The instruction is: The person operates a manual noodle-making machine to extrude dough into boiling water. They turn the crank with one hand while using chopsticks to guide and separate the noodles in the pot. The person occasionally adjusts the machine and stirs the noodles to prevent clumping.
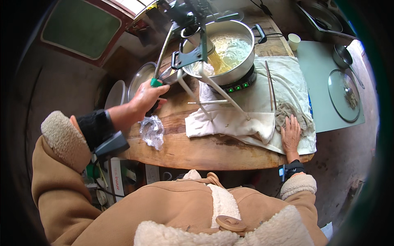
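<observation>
My left hand [147,96] grips the black-and-green handle [156,82] of a metal lever rod, which slants up to a noodle press [192,55] on a white tubular stand. The press's cylinder hangs over a wide steel pot [235,70] with pale noodles [229,47] in liquid; some strands lie under the cylinder. Beneath the pot is an electric cooker [241,83] with lit green indicators. My right hand [291,133] lies flat on a crumpled grey cloth [281,115], spread over a white cloth [292,77]. Two chopsticks [271,84] lie just beyond it.
Crumpled clear plastic [152,132] lies on the wooden table [197,156] near my left hand. Bowls [138,78] stand at the left edge. On the lower green-grey table [317,58] at right are a paper cup [294,41], a small saucepan [342,57] and a glass lid [340,98].
</observation>
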`<state>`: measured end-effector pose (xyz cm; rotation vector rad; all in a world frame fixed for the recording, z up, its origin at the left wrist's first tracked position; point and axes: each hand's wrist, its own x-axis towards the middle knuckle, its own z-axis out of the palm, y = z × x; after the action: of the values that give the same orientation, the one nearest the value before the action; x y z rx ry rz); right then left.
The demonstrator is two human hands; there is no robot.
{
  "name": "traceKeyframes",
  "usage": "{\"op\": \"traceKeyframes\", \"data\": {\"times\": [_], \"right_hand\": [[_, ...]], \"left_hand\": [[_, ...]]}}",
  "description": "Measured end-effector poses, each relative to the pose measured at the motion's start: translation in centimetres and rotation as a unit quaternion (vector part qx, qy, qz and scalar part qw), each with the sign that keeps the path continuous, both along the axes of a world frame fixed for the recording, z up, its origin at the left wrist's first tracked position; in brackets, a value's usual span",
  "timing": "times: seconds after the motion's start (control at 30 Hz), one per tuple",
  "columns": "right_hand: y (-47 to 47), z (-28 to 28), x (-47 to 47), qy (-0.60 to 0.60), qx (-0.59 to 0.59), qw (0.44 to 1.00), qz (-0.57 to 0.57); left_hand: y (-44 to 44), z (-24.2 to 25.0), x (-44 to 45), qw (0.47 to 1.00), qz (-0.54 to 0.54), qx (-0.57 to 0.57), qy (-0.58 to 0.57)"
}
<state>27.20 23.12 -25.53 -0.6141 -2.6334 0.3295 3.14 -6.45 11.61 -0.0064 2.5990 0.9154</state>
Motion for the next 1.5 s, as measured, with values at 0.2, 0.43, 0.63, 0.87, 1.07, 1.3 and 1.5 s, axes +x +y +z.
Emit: {"op": "traceKeyframes", "data": {"times": [0.2, 0.43, 0.63, 0.87, 1.07, 1.3, 1.5], "right_hand": [[-0.7, 0.2, -0.3, -0.007, 0.014, 1.000, -0.003], [-0.7, 1.0, -0.2, -0.049, -0.016, 0.999, -0.002], [-0.7, 1.1, -0.3, -0.068, -0.025, 0.997, 0.000], [-0.6, 1.2, -0.2, -0.075, -0.038, 0.996, 0.006], [-0.6, 1.0, -0.2, -0.082, -0.033, 0.996, 0.001], [-0.6, 0.4, 0.0, -0.089, -0.034, 0.995, 0.001], [-0.5, 0.3, 0.0, -0.092, -0.036, 0.995, 0.002]], "left_hand": [[-0.1, -1.6, 0.3, 1.000, 0.018, 0.016, 0.004], [0.0, -3.7, 0.0, 0.998, -0.027, 0.026, 0.049], [0.4, -4.5, 0.2, 0.995, -0.051, -0.016, 0.086], [1.1, -5.4, 0.2, 0.995, -0.049, -0.037, 0.081], [1.6, -6.0, 0.4, 0.992, -0.065, -0.020, 0.108], [1.8, -6.8, 0.5, 0.991, -0.051, -0.046, 0.111], [1.5, -8.1, 0.4, 0.990, -0.054, -0.005, 0.130]]}}
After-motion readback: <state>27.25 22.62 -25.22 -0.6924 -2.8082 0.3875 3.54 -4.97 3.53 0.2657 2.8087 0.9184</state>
